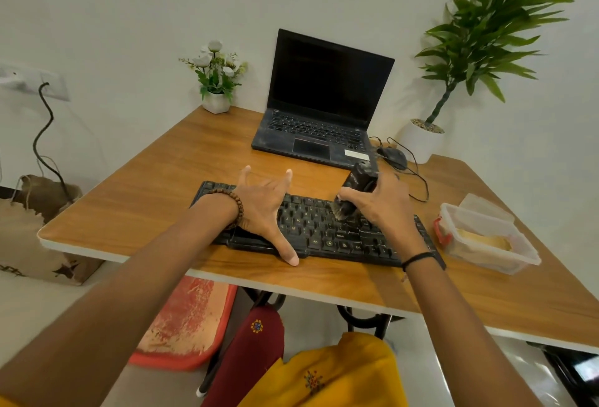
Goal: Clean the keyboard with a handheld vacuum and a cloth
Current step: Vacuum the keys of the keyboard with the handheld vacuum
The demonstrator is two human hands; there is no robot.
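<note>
Right hand (385,202) grips the vacuum (355,192), brush on the keyboard (324,228); left hand (265,209), spread, pins it. Risk: hard pressure may dislodge keys near the tabletop's (162,179) front edge.

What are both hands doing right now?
Left hand: open, spread flat on the keyboard.
Right hand: closed around the handheld vacuum.

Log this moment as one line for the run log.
phase: vacuuming | right hand: holds handheld vacuum, brush on keyboard | left hand: spread, steadying keyboard | cloth: not seen
</note>
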